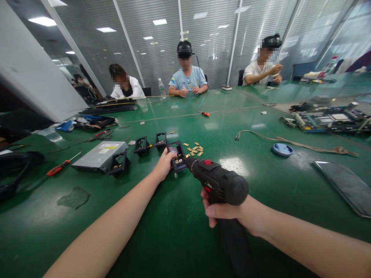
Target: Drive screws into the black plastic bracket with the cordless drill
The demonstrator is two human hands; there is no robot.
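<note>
My right hand [216, 210] is wrapped round the handle of a black cordless drill [217, 179] with red accents. The drill's front end points left, at a black plastic frame [179, 165] with small brass-coloured parts inside; whether the tip touches it is hard to tell. My left hand [164, 164] grips that frame by its left side, thumb on top. Beside it lies a loose group of small brass plates [194, 150]. Similar black frames stand to the left: one [141, 146], another [160, 139] farther back, and a third [118, 164] against a silver drive box [100, 156].
An orange screwdriver [59, 168] lies at left, another [205, 114] farther back. On the right are a blue round dish [282, 150], a cable [278, 139], a dark tablet-like slab [344, 187] and circuit boards [333, 117]. Several people sit across the green table [162, 235].
</note>
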